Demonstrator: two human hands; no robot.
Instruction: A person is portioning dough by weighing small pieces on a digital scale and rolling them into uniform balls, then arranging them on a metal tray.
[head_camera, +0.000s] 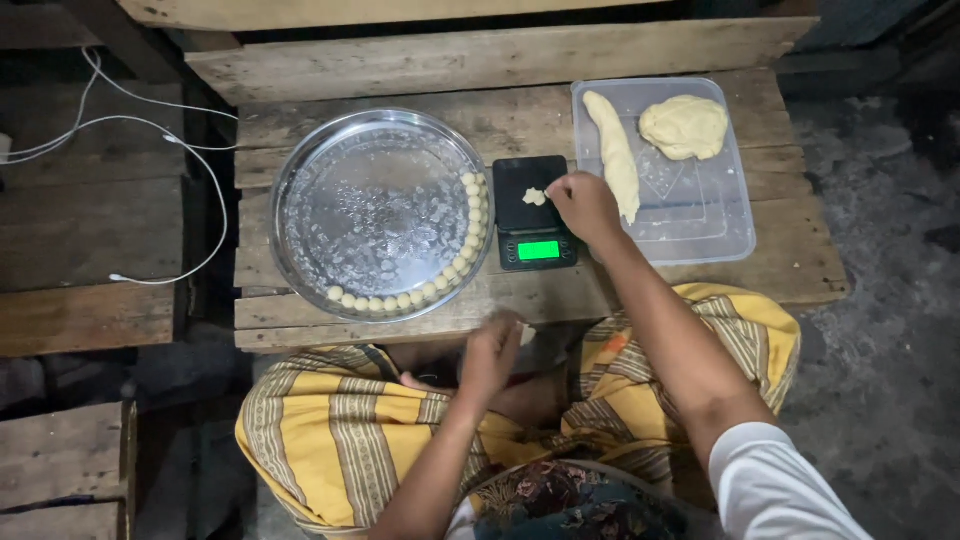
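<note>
A small dough piece (534, 197) lies on the black scale (535, 212), touching the pinching right hand (584, 205); the left hand (490, 352), loosely curled and empty, rests nearer the person.

Makeshift home food-prep spot, not proper kitchen. I sit cross-legged on floor in yellow striped sarong (340, 430), working at low table of rough weathered planks (400, 330). Bare concrete floor (880, 340) to my right, more raw timber boards (70, 250) to my left, white cable (190, 180) trailing over them. Gear small-scale: round metal tray (300, 190), small digital scale (535, 215), clear plastic tub (720, 230) with dough. Dim light, dark surroundings.
</note>
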